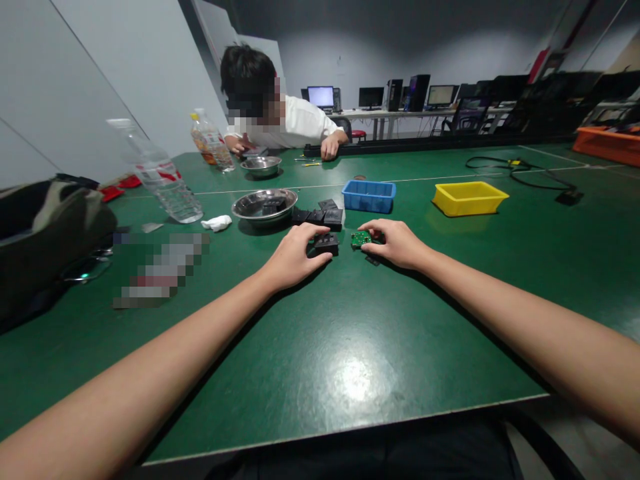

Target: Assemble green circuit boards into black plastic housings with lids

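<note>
On the green table [320, 320], my left hand [299, 257] grips a small black box [327, 244] between thumb and fingers. To its right, my right hand [395, 243] holds a green circuit board [361, 239] by its right side. A small flat black piece [373, 260] lies just under the board, near my right thumb. Several more black boxes [333, 219] are grouped right behind my left hand. Beside them on the left is a metal bowl [241, 211] with black parts in it.
A blue bin [369, 197] and a yellow bin [470, 200] stand behind my hands. Bottles [167, 183], crumpled tissue [217, 223] and a dark bag [45, 233] are at left. A person [300, 123] leans over the far edge near another metal bowl [261, 167]. A black cable [540, 175] lies back right.
</note>
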### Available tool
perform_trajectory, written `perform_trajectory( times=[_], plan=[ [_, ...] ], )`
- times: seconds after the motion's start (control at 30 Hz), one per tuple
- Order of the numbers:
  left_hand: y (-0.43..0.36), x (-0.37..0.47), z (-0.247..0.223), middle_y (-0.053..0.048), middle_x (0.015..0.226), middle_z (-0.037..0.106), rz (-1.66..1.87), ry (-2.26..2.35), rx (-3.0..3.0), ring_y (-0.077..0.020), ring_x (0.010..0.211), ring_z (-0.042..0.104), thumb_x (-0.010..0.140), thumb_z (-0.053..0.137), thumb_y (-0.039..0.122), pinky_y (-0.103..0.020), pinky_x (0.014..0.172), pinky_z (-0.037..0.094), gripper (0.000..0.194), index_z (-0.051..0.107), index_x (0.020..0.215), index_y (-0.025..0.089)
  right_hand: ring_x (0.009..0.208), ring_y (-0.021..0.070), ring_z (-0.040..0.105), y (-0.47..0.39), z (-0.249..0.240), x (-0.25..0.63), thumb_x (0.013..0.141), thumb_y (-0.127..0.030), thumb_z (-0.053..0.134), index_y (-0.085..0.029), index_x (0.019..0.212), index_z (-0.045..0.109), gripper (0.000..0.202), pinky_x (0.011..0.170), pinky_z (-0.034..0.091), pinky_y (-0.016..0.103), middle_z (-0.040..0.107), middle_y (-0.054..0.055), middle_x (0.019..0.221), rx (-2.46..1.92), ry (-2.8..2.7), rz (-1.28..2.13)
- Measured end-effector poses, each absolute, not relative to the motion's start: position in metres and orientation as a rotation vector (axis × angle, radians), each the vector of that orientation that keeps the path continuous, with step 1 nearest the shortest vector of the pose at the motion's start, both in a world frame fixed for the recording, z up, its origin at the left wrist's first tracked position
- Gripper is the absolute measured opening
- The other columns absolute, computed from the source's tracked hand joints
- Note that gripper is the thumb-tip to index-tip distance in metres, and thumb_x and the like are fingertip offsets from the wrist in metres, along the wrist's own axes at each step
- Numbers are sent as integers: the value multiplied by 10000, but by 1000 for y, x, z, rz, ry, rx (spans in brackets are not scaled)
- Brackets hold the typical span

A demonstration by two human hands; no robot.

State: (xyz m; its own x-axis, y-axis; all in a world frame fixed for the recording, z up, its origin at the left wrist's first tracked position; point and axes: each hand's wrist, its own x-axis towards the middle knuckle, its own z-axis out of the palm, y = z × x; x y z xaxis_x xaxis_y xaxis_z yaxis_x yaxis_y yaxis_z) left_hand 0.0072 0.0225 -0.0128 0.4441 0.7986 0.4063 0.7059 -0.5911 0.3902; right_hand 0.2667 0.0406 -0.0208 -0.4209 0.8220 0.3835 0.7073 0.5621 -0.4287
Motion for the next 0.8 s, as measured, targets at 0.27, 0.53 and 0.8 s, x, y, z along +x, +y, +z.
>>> perform_trajectory(
  times=[0.27, 0.53, 0.8],
  plan=[
    [22, 8, -10, -80, 1066, 684, 863, 1399, 2349, -264, 989, 656, 731, 686, 313, -432, 935, 516, 360, 636, 1060, 175, 902, 220, 636, 38, -7, 280, 815, -361, 761, -165, 1277, 595, 529, 811, 454, 322, 688, 76, 1017, -1132, -2419, 221],
    [23, 9, -12, -27, 976, 603, 1097, 1288, 2131, -198, 889, 607, 657, 700, 275, -359, 835, 514, 450, 506, 1055, 193, 791, 213, 588, 32, 9, 286, 704, -469, 834, -202, 1069, 596, 511, 675, 383, 284, 665, 46, 912, -1313, -2580, 272],
    [22, 7, -10, -60, 1022, 675, 989, 1244, 2217, -229, 943, 643, 719, 724, 321, -427, 918, 521, 373, 618, 1047, 178, 693, 180, 566, 36, 4, 288, 690, -239, 750, -199, 1154, 607, 487, 643, 386, 274, 656, -5, 802, -1296, -2538, 269]
  ],
)
